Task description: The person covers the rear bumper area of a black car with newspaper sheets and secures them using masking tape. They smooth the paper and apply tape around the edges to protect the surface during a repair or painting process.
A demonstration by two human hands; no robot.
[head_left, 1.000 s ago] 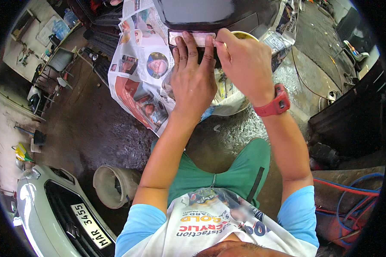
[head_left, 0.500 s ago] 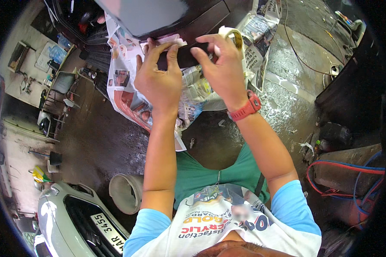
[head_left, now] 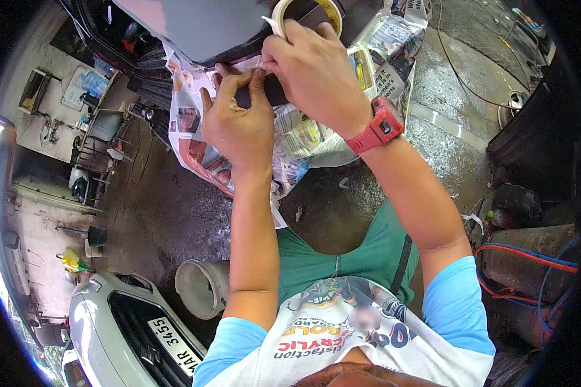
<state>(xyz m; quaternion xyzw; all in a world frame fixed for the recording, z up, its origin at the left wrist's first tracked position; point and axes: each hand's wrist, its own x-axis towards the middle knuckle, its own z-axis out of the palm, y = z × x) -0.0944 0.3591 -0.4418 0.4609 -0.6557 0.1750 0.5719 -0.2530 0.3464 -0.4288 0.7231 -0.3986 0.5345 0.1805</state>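
Observation:
A roll of masking tape is in my right hand, whose fingers are curled round its lower side. The roll is held up against the grey and black car panel. My left hand has its thumb and forefinger pinched together at the panel's lower edge, on a pale strip of tape. The fingers partly hide this strip. Below the edge hang newspaper sheets, crumpled and spread out under both hands. A red watch is on my right wrist.
A grey-white bucket lies tipped on the floor at my left, near a silver car. Red and blue hoses coil at the right. A chair stands by the left wall. The floor looks wet.
My right hand has moved up and left with the tape roll, closing in on my left hand. The left hand stays at the panel edge, its pinch little changed.

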